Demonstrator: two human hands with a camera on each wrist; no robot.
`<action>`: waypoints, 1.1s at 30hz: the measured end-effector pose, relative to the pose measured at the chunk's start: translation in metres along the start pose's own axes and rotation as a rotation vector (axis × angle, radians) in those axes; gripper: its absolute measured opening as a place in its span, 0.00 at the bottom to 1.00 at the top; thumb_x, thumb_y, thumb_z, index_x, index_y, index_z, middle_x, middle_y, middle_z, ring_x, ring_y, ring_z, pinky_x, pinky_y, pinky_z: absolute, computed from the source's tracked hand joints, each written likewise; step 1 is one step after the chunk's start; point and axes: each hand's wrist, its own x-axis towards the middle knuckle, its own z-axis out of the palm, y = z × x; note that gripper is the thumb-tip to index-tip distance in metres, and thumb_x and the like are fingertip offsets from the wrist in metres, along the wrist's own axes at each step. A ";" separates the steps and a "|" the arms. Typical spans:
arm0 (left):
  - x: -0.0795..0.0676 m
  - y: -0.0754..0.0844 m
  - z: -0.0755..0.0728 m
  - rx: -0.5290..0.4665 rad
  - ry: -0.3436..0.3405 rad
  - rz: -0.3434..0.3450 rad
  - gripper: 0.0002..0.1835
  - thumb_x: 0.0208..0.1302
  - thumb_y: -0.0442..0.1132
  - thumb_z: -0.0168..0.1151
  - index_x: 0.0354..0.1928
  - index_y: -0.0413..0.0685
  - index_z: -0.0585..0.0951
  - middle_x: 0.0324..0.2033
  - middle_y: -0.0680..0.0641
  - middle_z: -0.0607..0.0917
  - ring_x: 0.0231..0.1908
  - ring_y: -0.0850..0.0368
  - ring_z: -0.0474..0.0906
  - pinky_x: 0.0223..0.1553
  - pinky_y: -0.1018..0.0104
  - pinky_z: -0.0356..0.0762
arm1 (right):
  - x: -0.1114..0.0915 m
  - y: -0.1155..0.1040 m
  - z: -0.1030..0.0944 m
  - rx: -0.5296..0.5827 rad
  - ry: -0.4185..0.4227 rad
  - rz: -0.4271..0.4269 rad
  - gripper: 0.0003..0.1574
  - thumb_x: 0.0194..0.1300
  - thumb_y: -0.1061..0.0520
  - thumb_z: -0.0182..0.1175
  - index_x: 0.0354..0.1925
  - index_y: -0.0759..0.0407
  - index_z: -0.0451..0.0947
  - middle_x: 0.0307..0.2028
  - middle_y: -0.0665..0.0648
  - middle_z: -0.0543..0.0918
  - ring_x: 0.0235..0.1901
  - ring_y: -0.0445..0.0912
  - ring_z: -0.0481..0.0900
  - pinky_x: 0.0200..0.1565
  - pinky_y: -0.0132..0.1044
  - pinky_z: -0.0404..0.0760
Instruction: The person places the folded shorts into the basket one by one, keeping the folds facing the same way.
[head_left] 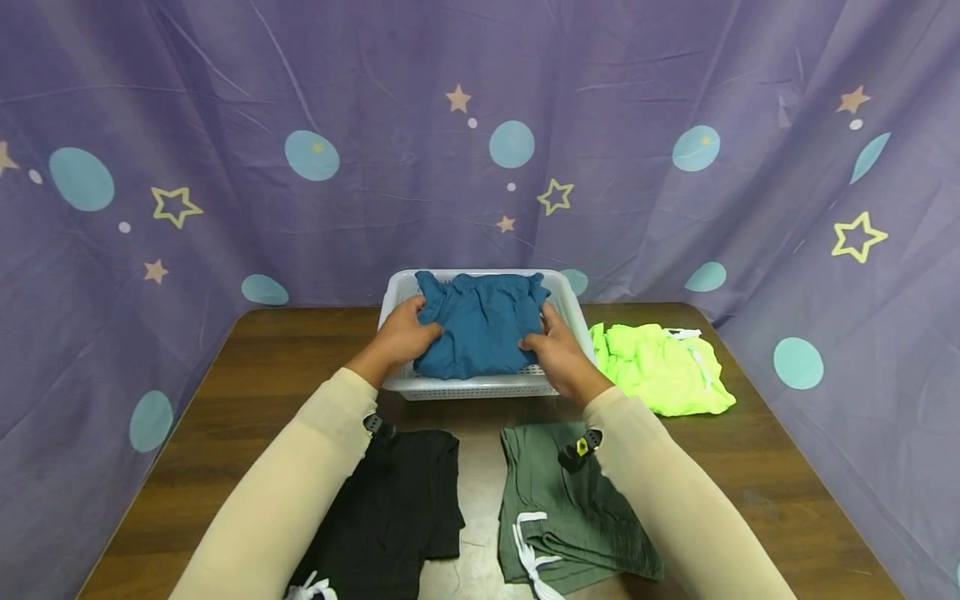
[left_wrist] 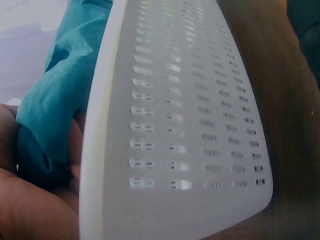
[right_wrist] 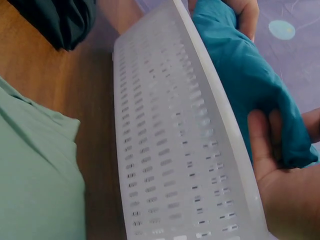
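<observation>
A blue folded garment (head_left: 483, 325) with a gathered top edge lies within the white perforated basket (head_left: 480, 387). At its left side, my left hand (head_left: 405, 335) grips the cloth between thumb and fingers. My right hand (head_left: 558, 350) holds the opposite side the same way. In the left wrist view the teal-looking cloth (left_wrist: 55, 105) bunches at the left fingers behind the basket wall (left_wrist: 165, 150). The right wrist view shows the right thumb and fingers pinching an edge of the garment (right_wrist: 250, 75). What lies beneath the garment is hidden.
A black garment (head_left: 405, 517) and a green garment with white drawstring (head_left: 577, 508) lie nearer on the wooden table (head_left: 285, 358). A neon yellow garment (head_left: 660, 371) sits right of the basket. Behind the table hangs a purple patterned curtain (head_left: 420, 192).
</observation>
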 end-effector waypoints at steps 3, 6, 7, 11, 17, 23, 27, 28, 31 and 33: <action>0.006 -0.004 -0.001 0.017 0.003 0.006 0.32 0.58 0.35 0.56 0.66 0.39 0.63 0.62 0.41 0.68 0.61 0.49 0.62 0.60 0.55 0.60 | 0.008 0.001 -0.004 0.006 -0.019 0.034 0.51 0.49 0.77 0.46 0.70 0.53 0.50 0.64 0.60 0.64 0.61 0.52 0.63 0.58 0.47 0.66; 0.011 -0.005 -0.002 0.007 0.000 0.005 0.32 0.57 0.34 0.56 0.66 0.39 0.63 0.63 0.41 0.67 0.62 0.50 0.61 0.61 0.55 0.60 | 0.014 0.001 -0.008 -0.019 -0.016 0.086 0.51 0.51 0.77 0.47 0.70 0.50 0.51 0.63 0.59 0.64 0.60 0.53 0.64 0.57 0.49 0.67; 0.012 -0.005 -0.002 0.001 -0.001 0.007 0.32 0.57 0.34 0.56 0.66 0.39 0.63 0.62 0.41 0.68 0.61 0.50 0.61 0.61 0.55 0.60 | 0.016 0.001 -0.009 -0.026 -0.016 0.104 0.51 0.52 0.76 0.47 0.71 0.49 0.50 0.64 0.59 0.64 0.60 0.53 0.63 0.57 0.51 0.66; 0.018 -0.008 -0.002 0.000 -0.018 0.012 0.31 0.57 0.32 0.55 0.65 0.39 0.63 0.62 0.41 0.69 0.61 0.49 0.62 0.60 0.55 0.61 | 0.021 0.000 -0.013 -0.082 -0.012 0.167 0.52 0.55 0.74 0.49 0.72 0.44 0.48 0.68 0.55 0.58 0.64 0.52 0.58 0.60 0.55 0.60; 0.024 -0.010 0.000 0.000 -0.027 -0.001 0.32 0.57 0.32 0.55 0.66 0.39 0.62 0.62 0.41 0.68 0.61 0.48 0.62 0.60 0.53 0.61 | 0.026 0.004 -0.017 -0.103 -0.015 0.186 0.53 0.55 0.75 0.50 0.72 0.43 0.48 0.65 0.56 0.61 0.63 0.52 0.60 0.59 0.55 0.63; 0.026 -0.014 0.003 0.069 -0.033 -0.011 0.33 0.59 0.34 0.57 0.67 0.39 0.61 0.63 0.40 0.67 0.62 0.48 0.60 0.61 0.53 0.59 | 0.030 0.011 -0.017 -0.097 -0.013 0.192 0.52 0.52 0.76 0.50 0.71 0.47 0.51 0.61 0.60 0.67 0.58 0.54 0.66 0.54 0.51 0.70; 0.027 -0.017 0.005 0.101 -0.045 -0.021 0.33 0.60 0.34 0.56 0.67 0.37 0.59 0.63 0.38 0.66 0.63 0.46 0.59 0.62 0.52 0.58 | 0.032 0.014 -0.017 -0.169 -0.007 0.238 0.54 0.52 0.74 0.52 0.72 0.48 0.47 0.64 0.61 0.64 0.60 0.54 0.64 0.56 0.55 0.66; 0.027 -0.017 0.006 0.108 -0.048 -0.024 0.33 0.60 0.34 0.56 0.67 0.37 0.59 0.64 0.38 0.66 0.64 0.45 0.59 0.62 0.52 0.58 | 0.032 0.015 -0.017 -0.187 -0.002 0.254 0.55 0.53 0.74 0.52 0.73 0.47 0.45 0.65 0.61 0.63 0.61 0.55 0.63 0.57 0.57 0.64; 0.027 -0.018 0.009 0.125 -0.053 -0.032 0.33 0.61 0.34 0.55 0.68 0.36 0.58 0.64 0.37 0.65 0.64 0.45 0.57 0.63 0.51 0.57 | 0.033 0.016 -0.017 -0.228 0.001 0.290 0.56 0.53 0.73 0.54 0.74 0.47 0.42 0.67 0.60 0.60 0.63 0.54 0.60 0.57 0.61 0.61; 0.027 -0.019 0.011 0.132 -0.056 -0.041 0.32 0.62 0.34 0.55 0.67 0.37 0.59 0.64 0.37 0.64 0.65 0.45 0.57 0.63 0.51 0.56 | 0.034 0.017 -0.017 -0.234 0.000 0.308 0.56 0.53 0.73 0.54 0.73 0.46 0.43 0.67 0.59 0.60 0.62 0.53 0.61 0.56 0.60 0.63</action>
